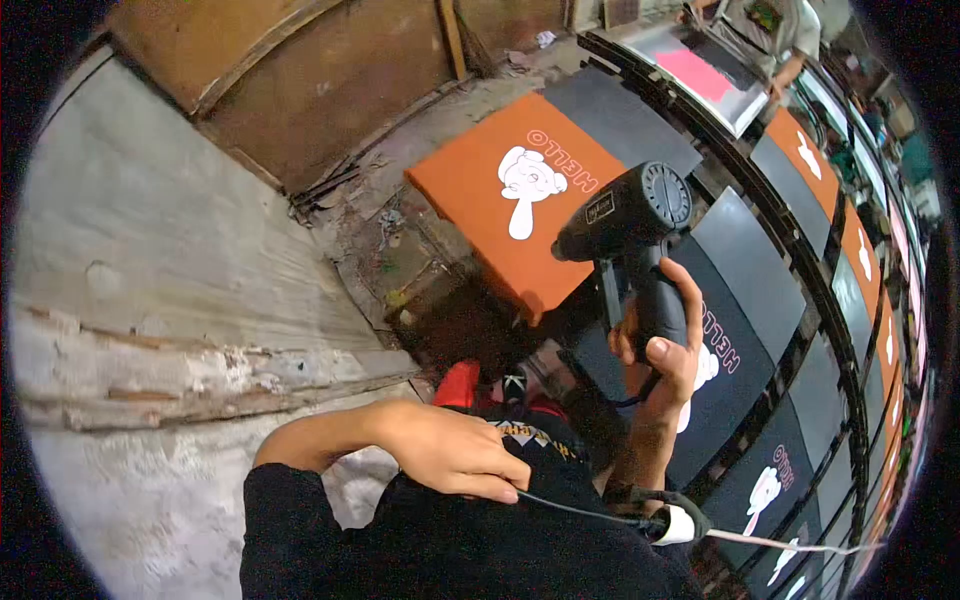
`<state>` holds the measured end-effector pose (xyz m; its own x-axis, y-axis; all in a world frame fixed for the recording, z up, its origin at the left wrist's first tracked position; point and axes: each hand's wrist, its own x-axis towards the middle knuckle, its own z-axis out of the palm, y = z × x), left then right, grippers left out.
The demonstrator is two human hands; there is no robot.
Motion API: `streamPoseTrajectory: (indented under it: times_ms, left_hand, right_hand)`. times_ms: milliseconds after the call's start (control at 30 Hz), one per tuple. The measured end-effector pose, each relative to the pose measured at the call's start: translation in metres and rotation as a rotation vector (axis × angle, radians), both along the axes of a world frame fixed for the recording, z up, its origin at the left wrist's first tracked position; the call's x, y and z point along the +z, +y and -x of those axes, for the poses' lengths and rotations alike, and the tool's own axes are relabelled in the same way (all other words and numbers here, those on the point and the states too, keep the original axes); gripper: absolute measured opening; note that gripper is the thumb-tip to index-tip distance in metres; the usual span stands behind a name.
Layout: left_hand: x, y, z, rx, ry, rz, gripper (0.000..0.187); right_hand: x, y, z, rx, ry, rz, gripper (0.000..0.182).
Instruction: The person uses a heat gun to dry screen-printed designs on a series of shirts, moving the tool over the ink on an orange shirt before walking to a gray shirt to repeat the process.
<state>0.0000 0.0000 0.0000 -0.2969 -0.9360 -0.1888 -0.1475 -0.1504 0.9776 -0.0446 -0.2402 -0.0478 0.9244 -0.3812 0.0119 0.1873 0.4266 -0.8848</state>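
My right hand (670,350) is wrapped round the handle of a black heat gun (610,222), raised in front of me with its nozzle toward the left. Just beyond the nozzle lies an orange fabric panel (465,205) printed with a white cartoon figure (528,180) and outlined "HELLO" lettering. A black printed panel (735,290) is partly hidden behind my right hand and wrist. Low in front of my body, my left hand (455,455) pinches a black power cord (570,510). That cord runs right to a white connector (676,524), where a pale cable (760,540) continues.
Dark rails (780,225) with rows of boards and printed panels curve along the right. At the far end a person (790,40) touches a screen frame (715,75) with pink on it. A worn wall (190,210) stands left; debris (400,230) litters the floor.
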Motion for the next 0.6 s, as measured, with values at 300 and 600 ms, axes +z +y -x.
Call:
streamPoseTrajectory:
  times_ms: [300,600]
  left_hand:
    - [-0.022,0.023,-0.135,-0.167,-0.127,0.132,0.030]
    - [-0.038,0.076,-0.259,-0.372,-0.030,0.153,0.030]
  right_hand:
    - [0.002,0.017,-0.051,-0.249,0.021,0.017,0.089]
    - [0.008,0.076,-0.104,-0.528,-0.081,0.037,0.083]
